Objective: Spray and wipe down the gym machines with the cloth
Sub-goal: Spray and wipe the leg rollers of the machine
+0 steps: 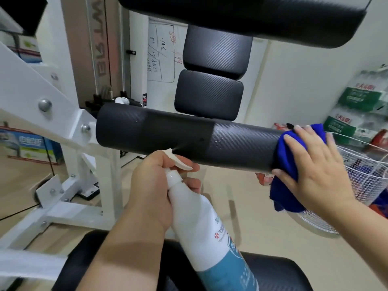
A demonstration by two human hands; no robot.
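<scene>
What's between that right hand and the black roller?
In the head view, a blue cloth lies between the right hand and the black roller, at its end.

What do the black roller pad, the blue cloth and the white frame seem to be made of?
The black cylindrical roller pad looks like vinyl over foam: woven-pattern emboss, slight sheen. The blue cloth seems microfibre: matte, fuzzy, soft folds. The white machine frame looks like painted steel, with metal bolts.

A small gym room that doubles as storage: a white steel machine frame (pixel 31 95) carries a black textured roller pad (pixel 168 137) and black cushioned pads (pixel 210 93). A handwritten whiteboard (pixel 161 53) is on the wall, and bagged goods (pixel 357 106) are piled in the corner.
</scene>
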